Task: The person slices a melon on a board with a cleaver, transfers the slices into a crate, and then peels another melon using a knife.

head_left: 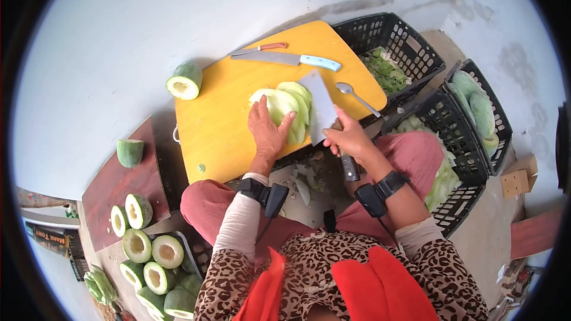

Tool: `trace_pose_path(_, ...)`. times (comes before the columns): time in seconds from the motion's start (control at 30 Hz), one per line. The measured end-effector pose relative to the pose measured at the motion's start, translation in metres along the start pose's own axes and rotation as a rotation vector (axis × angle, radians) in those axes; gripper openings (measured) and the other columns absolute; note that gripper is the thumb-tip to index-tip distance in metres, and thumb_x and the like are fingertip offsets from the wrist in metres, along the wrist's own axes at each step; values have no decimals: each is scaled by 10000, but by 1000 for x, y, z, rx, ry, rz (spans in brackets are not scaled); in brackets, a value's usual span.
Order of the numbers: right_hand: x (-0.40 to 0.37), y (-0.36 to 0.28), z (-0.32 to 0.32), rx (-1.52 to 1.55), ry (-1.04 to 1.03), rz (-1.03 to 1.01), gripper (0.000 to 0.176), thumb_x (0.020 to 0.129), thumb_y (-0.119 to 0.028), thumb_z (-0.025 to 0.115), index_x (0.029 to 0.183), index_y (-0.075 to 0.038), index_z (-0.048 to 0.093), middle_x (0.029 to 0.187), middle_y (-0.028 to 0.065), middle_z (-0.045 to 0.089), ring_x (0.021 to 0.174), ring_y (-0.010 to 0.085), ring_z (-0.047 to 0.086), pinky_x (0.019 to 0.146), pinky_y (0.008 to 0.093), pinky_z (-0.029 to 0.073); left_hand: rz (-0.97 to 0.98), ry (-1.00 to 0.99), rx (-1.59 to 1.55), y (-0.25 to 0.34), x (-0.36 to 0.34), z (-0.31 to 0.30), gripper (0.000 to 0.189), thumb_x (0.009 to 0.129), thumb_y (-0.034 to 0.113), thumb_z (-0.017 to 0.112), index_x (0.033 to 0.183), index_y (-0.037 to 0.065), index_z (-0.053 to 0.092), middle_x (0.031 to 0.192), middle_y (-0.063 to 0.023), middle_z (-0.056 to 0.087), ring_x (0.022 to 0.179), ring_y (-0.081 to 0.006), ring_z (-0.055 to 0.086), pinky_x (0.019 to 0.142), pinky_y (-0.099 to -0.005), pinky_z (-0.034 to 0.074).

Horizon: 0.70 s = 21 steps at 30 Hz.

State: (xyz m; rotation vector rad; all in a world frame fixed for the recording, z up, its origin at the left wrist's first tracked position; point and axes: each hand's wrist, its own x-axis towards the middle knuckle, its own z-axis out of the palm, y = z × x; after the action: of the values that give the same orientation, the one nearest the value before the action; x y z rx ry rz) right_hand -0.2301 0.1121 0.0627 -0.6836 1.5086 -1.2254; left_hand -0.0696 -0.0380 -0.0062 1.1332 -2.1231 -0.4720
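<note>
A pile of pale green winter melon slices (pixel 292 100) lies fanned out on the yellow cutting board (pixel 223 125). My left hand (pixel 269 132) rests against the pile's near left side, thumb and fingers spread. In my right hand (pixel 351 138) is a cleaver (pixel 321 104). My fingers wrap around its dark handle near the blade, and the broad blade stands along the right edge of the slices. Farther back on the board are a knife with a light blue handle (pixel 320 62) and a smaller brown-handled knife (pixel 272 46). A spoon (pixel 358 99) lies right of the cleaver.
A cut melon (pixel 185 80) sits at the board's left corner. Several halved melons (pixel 167 251) are gathered at lower left, some by a dark red board (pixel 110 202). To the right stand black crates: one with green scraps (pixel 386 70), one with slices (pixel 443 187), one with whole melons (pixel 482 113).
</note>
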Motion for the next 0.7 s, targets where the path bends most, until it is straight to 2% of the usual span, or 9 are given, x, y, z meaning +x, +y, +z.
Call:
trace_pose_path(0.13,17,14,19,74,-141,-13,745,874,-47,595,1514,-121,222,705,46,581,474,94,521,422,246,417,-19,34,-121,6,6,6,882,783,504,714,1407,-9,359,1364,-312,394,1261,-454,377,1067,-523,268)
trace_pose_path(0.43,30,14,58,142,-234,-65,771,850,0,549,1523,-123,194,683,58,577,460,108,512,427,254,427,-47,165,-326,6,13,2,740,757,273,779,1352,-2,435,1360,-267,420,1262,-417,407,1062,-475,331)
trace_pose_path(0.53,25,9,62,153,-200,-93,741,864,8,548,1517,-120,222,718,67,585,474,98,514,427,238,428,-83,161,-387,15,17,-2,714,762,245,777,1352,18,445,1370,-256,414,1274,-405,407,1077,-465,324)
trace_pose_path(0.7,1,-15,52,197,-165,-225,747,863,14,549,1519,-112,214,734,72,582,478,97,512,433,235,427,40,171,-443,51,31,-21,683,770,205,772,1348,24,456,1386,-233,407,1299,-383,398,1084,-446,327)
